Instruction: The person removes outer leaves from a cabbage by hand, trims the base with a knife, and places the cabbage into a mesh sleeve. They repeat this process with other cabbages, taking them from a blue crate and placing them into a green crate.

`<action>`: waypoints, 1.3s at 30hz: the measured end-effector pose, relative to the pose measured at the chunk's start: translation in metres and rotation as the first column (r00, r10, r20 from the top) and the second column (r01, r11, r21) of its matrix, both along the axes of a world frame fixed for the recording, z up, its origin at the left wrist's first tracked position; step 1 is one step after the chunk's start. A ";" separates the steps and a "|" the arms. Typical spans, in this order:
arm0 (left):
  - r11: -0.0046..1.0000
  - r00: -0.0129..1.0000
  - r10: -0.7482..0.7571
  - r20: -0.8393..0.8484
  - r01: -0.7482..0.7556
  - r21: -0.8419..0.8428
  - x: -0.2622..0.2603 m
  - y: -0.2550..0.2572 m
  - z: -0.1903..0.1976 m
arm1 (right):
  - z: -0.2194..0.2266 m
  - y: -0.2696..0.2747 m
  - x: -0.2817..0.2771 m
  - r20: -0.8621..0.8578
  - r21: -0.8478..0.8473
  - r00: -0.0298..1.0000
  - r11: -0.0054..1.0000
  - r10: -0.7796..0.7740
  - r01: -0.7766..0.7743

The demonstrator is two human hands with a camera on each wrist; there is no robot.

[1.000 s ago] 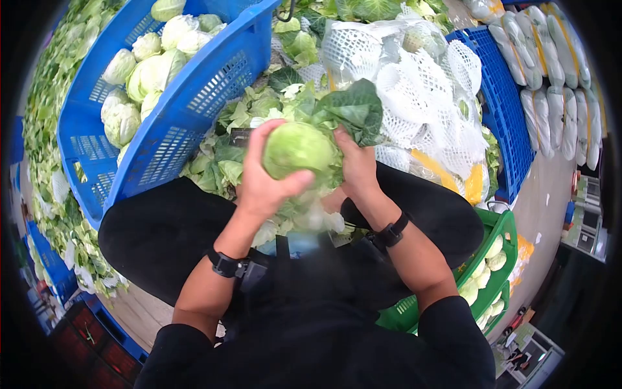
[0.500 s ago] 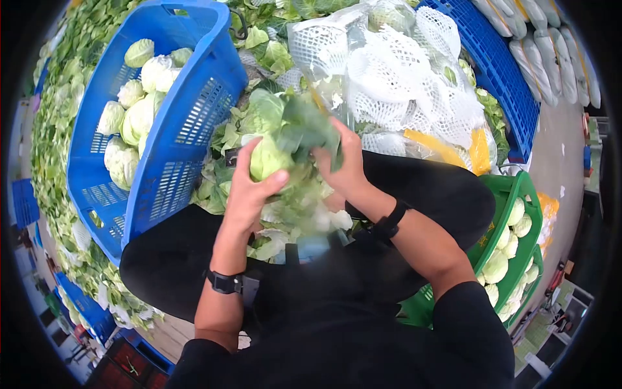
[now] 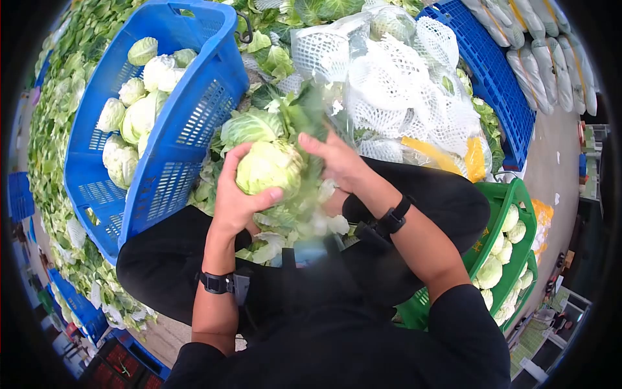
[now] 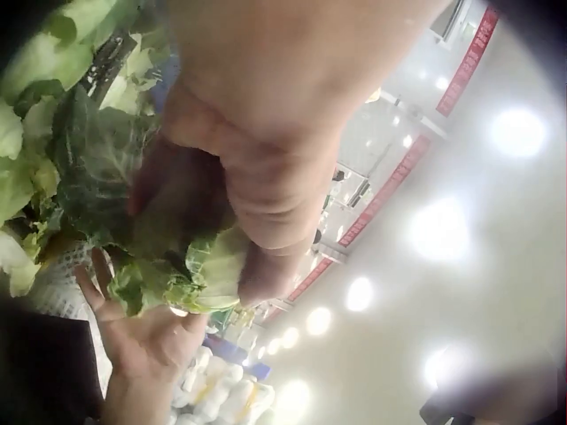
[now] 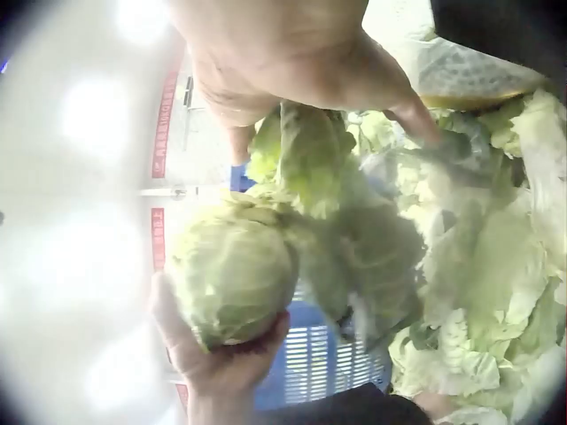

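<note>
A pale green cabbage (image 3: 269, 168) sits in my left hand (image 3: 233, 194), whose fingers and thumb curl round its near side. In the right wrist view the same cabbage (image 5: 235, 274) shows ruffled leaf edges at its top. My right hand (image 3: 340, 159) is just right of the cabbage, its thumb pointing toward it. In the left wrist view the palm of that right hand (image 4: 146, 341) faces the camera with the fingers spread. Blurred outer leaves (image 5: 376, 257) hang loose between the cabbage and the right hand. More cut leaves lie in a heap below both hands.
A blue crate (image 3: 175, 155) holding several cabbages stands tilted at the left. White foam nets (image 3: 395, 78) in clear plastic lie ahead. Green crates (image 3: 479, 249) with cabbages are at the right, beyond a black-clad knee. Wrapped white bundles (image 3: 531, 71) are stacked at the far right.
The dark outer leaves have come away from the cabbage, leaving its pale head bare. The right hand, earlier at the leaves, has drawn slightly down and spread. The left hand keeps holding the cabbage.
</note>
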State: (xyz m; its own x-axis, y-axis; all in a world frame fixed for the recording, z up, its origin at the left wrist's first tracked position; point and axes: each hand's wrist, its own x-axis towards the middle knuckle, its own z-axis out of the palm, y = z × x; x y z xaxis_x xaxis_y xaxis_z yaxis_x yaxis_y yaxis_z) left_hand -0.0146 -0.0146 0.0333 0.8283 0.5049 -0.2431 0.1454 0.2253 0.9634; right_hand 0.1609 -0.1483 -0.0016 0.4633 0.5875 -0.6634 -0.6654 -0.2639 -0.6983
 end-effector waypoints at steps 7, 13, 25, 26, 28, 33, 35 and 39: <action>0.782 0.923 -0.339 -0.185 0.385 0.490 0.002 -0.021 0.001 | -0.010 -0.014 -0.006 -0.215 0.256 0.919 0.927 0.330 -0.273; 0.605 0.977 -0.212 0.037 0.101 0.789 0.014 -0.045 -0.019 | -0.025 -0.004 -0.004 -0.121 0.191 0.978 0.963 -0.171 0.192; 0.591 0.952 0.121 0.283 0.159 -0.790 0.000 -0.026 -0.004 | -0.006 0.008 0.039 0.702 -0.080 0.706 0.995 0.094 -0.053; 0.557 0.965 0.190 0.180 0.045 -0.829 0.003 -0.025 0.000 | -0.012 0.007 0.035 0.709 -0.006 0.705 0.999 0.033 -0.041; 0.448 0.949 0.301 0.096 -0.052 -0.893 0.003 -0.019 -0.004 | 0.019 0.006 0.012 0.533 0.196 0.841 0.980 -0.097 -0.012; 0.692 0.982 0.151 0.116 -0.022 -0.721 0.007 -0.028 0.000 | 0.039 -0.009 -0.026 0.878 0.084 0.456 0.889 0.148 -0.450; 0.868 0.997 0.047 0.055 -0.014 -0.496 0.004 -0.031 -0.016 | 0.042 -0.010 -0.031 0.899 0.018 0.402 0.901 0.176 -0.434; 0.920 0.926 0.369 0.082 -0.351 -0.175 0.016 -0.037 -0.026 | 0.031 -0.006 -0.035 0.751 -0.025 0.586 0.901 0.303 -0.434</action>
State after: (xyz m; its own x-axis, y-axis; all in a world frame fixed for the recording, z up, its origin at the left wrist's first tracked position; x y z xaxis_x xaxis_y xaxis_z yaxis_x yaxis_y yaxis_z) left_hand 0.0018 -0.0520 0.0076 0.6236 0.7375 -0.2591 -0.0795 0.3896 0.9176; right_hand 0.1255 -0.1542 0.0298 0.4708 0.8760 -0.1043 0.2024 -0.2223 -0.9537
